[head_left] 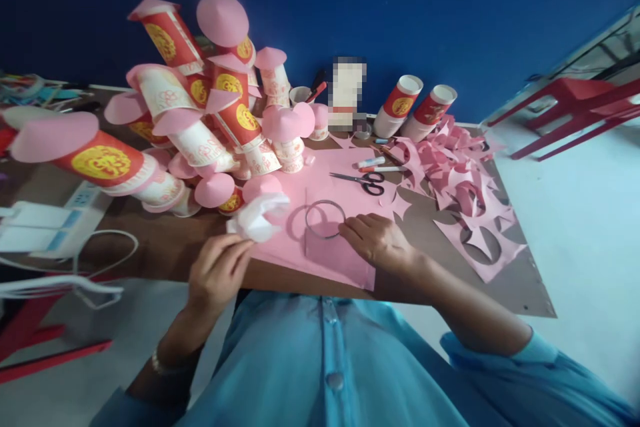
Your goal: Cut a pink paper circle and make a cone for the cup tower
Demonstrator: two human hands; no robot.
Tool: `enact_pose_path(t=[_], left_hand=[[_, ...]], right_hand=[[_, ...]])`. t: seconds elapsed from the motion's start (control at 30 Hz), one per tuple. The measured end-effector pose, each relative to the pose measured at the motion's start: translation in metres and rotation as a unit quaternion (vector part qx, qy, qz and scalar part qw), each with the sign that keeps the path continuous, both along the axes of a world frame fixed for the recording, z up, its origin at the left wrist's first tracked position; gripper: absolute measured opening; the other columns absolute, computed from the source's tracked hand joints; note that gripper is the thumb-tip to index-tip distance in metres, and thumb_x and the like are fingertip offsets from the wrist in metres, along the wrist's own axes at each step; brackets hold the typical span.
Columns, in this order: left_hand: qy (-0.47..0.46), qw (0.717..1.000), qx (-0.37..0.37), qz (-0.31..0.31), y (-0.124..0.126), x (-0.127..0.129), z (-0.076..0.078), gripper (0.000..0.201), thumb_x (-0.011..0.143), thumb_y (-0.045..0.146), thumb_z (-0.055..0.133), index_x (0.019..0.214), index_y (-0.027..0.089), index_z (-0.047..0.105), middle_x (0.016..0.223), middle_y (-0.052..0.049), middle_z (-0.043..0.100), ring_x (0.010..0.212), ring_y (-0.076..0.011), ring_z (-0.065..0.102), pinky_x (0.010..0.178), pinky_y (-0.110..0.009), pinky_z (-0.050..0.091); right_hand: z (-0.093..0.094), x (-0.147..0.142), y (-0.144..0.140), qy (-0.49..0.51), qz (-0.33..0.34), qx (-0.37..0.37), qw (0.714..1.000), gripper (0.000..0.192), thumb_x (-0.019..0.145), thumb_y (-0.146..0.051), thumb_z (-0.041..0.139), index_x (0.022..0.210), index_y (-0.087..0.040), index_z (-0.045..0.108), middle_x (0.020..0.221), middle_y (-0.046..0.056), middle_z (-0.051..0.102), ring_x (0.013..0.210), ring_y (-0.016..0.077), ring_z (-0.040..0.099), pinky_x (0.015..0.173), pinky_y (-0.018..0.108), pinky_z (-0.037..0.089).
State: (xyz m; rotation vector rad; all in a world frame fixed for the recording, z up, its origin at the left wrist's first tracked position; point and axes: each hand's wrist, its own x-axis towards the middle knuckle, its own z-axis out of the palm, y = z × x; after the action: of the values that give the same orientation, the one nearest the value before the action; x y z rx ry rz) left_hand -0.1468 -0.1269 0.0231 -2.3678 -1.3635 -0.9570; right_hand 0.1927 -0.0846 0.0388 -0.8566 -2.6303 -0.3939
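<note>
My left hand (217, 270) holds a white paper cup (257, 215) by its rim at the table's near edge, tilted on its side. My right hand (380, 240) rests flat on a pink paper sheet (327, 257), fingers touching a thin metal ring (325, 219) that lies on the sheet. Black-handled scissors (363, 180) lie on the pink sheet just beyond the ring.
A pile of red and white paper cups with pink cone lids (210, 113) fills the left of the brown table (165, 247). Pink paper offcuts (460, 187) cover the right. Two cup stacks (415, 107), pens (373, 163), a white power strip (45, 223) and red furniture (575, 107) are around.
</note>
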Motion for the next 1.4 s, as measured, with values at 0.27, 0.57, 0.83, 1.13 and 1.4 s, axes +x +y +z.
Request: enact_pose_path(t=[0.27,0.57,0.83,1.13,1.4], left_hand=[[0.103,0.991,-0.048,0.074,-0.008,-0.045,-0.004,0.011,0.092,0.018,0.071,0.099,0.023,0.065,0.092,-0.002,0.07,0.083,-0.0193,0.07,0.081,-0.031,0.057],[0.105,0.975,-0.072,0.184,-0.006,-0.062,-0.008,0.005,0.091,0.024,0.067,0.086,0.022,0.068,0.096,-0.004,0.068,0.076,-0.0185,0.066,0.056,-0.027,0.045],[0.121,0.973,-0.012,0.198,-0.004,-0.05,-0.004,0.007,0.082,0.022,0.069,0.089,0.021,0.069,0.097,-0.005,0.063,0.078,-0.0196,0.065,0.056,-0.027,0.048],[0.102,0.981,0.045,0.16,-0.002,-0.045,-0.001,0.013,0.072,0.011,0.062,0.081,0.021,0.064,0.088,-0.006,0.064,0.077,-0.022,0.065,0.062,-0.029,0.053],[0.03,0.999,0.006,0.014,0.011,-0.003,0.011,0.021,0.082,0.007,0.067,0.097,0.02,0.07,0.091,-0.005,0.07,0.08,-0.0179,0.07,0.075,-0.028,0.057]], right_hand=[[-0.013,0.009,0.018,-0.009,-0.052,-0.033,0.998,0.026,0.099,-0.004,0.049,0.086,-0.016,0.067,0.076,0.004,0.065,0.067,0.015,0.05,0.06,0.033,0.031],[-0.019,0.001,0.019,-0.021,-0.049,-0.024,0.998,0.029,0.098,-0.002,0.047,0.079,-0.017,0.063,0.072,0.002,0.063,0.064,0.0149,0.048,0.06,0.033,0.03],[-0.021,0.002,0.016,-0.019,-0.035,-0.004,0.999,0.031,0.096,0.0,0.048,0.074,-0.018,0.062,0.07,0.002,0.062,0.063,0.0155,0.049,0.059,0.033,0.03],[-0.011,0.014,0.017,-0.029,-0.065,-0.086,0.994,0.027,0.096,-0.002,0.049,0.081,-0.016,0.067,0.075,0.004,0.065,0.066,0.0152,0.051,0.061,0.033,0.031],[-0.005,0.024,0.025,-0.023,-0.111,-0.118,0.986,0.028,0.103,-0.01,0.047,0.097,-0.016,0.074,0.081,0.005,0.07,0.069,0.0159,0.058,0.062,0.032,0.034]])
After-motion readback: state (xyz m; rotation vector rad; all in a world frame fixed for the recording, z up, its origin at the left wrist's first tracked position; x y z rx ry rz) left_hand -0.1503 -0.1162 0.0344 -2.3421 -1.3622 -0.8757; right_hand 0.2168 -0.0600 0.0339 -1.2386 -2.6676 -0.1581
